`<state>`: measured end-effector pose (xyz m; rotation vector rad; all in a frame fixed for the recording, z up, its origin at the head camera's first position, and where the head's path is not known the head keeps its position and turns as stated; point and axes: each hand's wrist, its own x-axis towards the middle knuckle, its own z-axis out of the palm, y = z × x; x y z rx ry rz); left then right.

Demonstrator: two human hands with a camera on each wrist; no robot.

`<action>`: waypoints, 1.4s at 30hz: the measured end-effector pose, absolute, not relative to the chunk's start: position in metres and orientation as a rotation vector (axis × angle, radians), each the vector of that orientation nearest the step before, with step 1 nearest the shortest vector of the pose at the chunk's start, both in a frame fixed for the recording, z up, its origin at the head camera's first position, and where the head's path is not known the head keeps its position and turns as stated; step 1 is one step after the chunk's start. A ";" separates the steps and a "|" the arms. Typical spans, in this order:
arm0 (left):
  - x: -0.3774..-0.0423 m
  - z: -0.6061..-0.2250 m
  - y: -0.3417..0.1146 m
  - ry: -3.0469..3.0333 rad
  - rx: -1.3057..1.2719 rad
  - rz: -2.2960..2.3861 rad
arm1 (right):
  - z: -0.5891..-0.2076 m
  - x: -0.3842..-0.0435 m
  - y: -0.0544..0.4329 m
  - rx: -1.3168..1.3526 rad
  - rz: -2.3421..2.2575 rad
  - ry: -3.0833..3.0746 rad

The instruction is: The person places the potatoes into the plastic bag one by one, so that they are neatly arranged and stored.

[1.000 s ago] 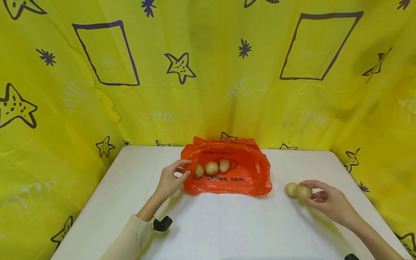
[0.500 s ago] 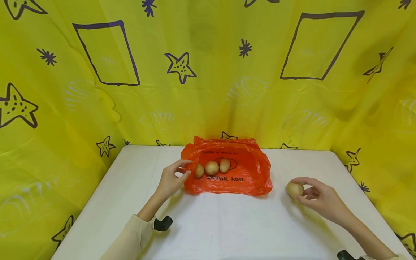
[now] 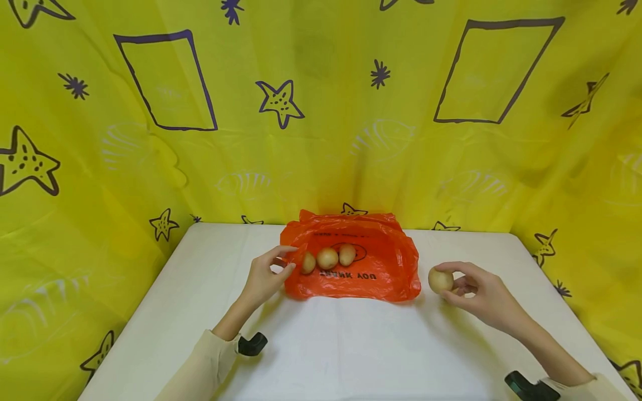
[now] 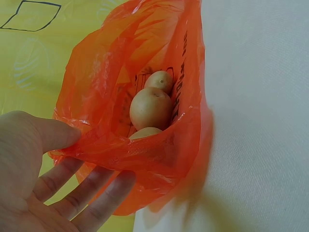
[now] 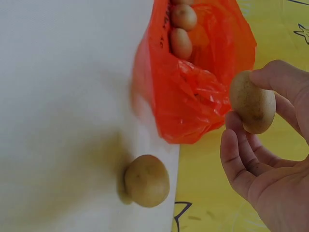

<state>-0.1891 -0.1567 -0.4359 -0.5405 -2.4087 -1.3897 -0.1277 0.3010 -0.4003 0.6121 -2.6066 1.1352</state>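
An orange-red plastic bag [image 3: 371, 281] lies on the table, its mouth spread. Inside, three potatoes [image 3: 327, 258] sit in a row toward its left side; the left wrist view shows one potato [image 4: 150, 108] between the two others. My left hand [image 3: 266, 278] pinches the bag's left rim, thumb [image 4: 60, 135] above and fingers below. Right of the bag, my right hand [image 3: 484, 295] holds a potato [image 3: 441, 279] between thumb and fingertips, lifted off the table. Below it in the right wrist view, another potato [image 5: 147, 181] rests on the table, mostly hidden in the head view.
A white-covered table [image 3: 351, 351] spreads around the bag. Yellow curtains [image 3: 321, 161] with drawn stars and fish enclose its back and sides. Dark camera mounts [image 3: 252, 345] sit at both wrists.
My right hand has moved left toward the bag and somewhat up with its potato, passing over the other one on the table. The left hand stays at the bag's rim.
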 end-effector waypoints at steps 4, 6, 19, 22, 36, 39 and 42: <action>-0.189 -0.436 -0.157 -2.413 -0.536 -1.388 | -0.398 -0.131 0.293 0.634 1.159 -2.594; -0.189 -0.436 -0.157 -2.410 -0.536 -1.391 | -0.397 -0.133 0.288 0.640 1.189 -2.589; -0.190 -0.435 -0.156 -2.416 -0.542 -1.384 | -0.392 -0.145 0.261 0.729 1.240 -2.586; -0.190 -0.435 -0.156 -2.421 -0.537 -1.381 | -0.391 -0.149 0.256 0.751 1.234 -2.590; -0.190 -0.437 -0.155 -2.428 -0.538 -1.385 | -0.389 -0.166 0.227 0.816 1.301 -2.609; -0.190 -0.437 -0.156 -2.428 -0.542 -1.383 | -0.391 -0.170 0.220 0.828 1.330 -2.606; -0.191 -0.438 -0.156 -2.425 -0.548 -1.385 | -0.393 -0.173 0.212 0.834 1.357 -2.600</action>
